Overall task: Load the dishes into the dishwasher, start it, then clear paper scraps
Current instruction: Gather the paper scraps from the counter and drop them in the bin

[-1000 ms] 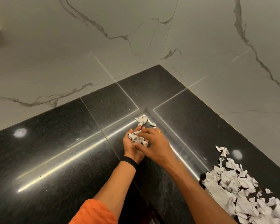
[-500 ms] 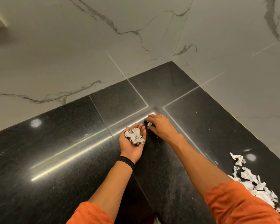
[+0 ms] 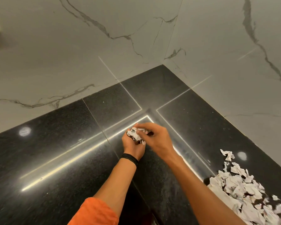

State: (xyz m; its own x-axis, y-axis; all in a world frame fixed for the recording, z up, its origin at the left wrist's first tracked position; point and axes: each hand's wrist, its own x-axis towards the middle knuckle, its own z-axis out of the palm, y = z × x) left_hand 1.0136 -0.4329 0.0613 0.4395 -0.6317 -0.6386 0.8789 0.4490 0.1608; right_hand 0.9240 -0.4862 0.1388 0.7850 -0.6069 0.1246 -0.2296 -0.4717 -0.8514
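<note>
Two marble walls (image 3: pixel 71 54) meet behind your one black tabletop (image 3: pixel 55 159), where one loose pile of paper scraps (image 3: pixel 243 192) lies near the right wall, well apart from your two hands. Your left hand (image 3: pixel 133 147) cups one handful of scraps (image 3: pixel 135 135) near the corner, your right hand (image 3: pixel 159 138) meets it from above, fingertips seemingly pinching its top through the blur, and one black wristband (image 3: pixel 130 158) circles your left wrist.

Glossy black speckled countertop (image 3: pixel 55 159) in a corner of grey-veined white marble wall tiles (image 3: pixel 71 54)
</note>
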